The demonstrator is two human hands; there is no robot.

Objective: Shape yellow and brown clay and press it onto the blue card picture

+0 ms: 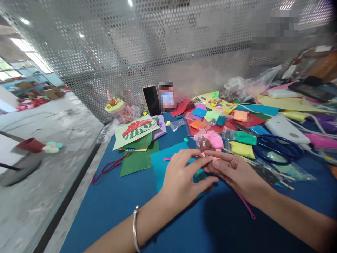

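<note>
My left hand (181, 174) reaches over a light blue sheet (160, 165), its thumb stretched apart from the fingers. Its fingertips meet those of my right hand (239, 174), whose thumb and fingers are closed on a small bit of pink clay (216, 158), mostly hidden by the fingers. Just beyond lie a larger lump of pink clay (215, 140) and a brown lump (204, 144) in clear plastic. A thin pink tool (246, 203) with a looped end sticks out below my right hand.
Blue-handled scissors (279, 149) and bagged yellow clay (242, 149) lie to the right. At the left are a watermelon picture (137, 130), green paper (139, 160), a red cord (112, 165) and a lidded cup (118, 109). A phone (152, 101) leans by the perforated metal panel (118, 52).
</note>
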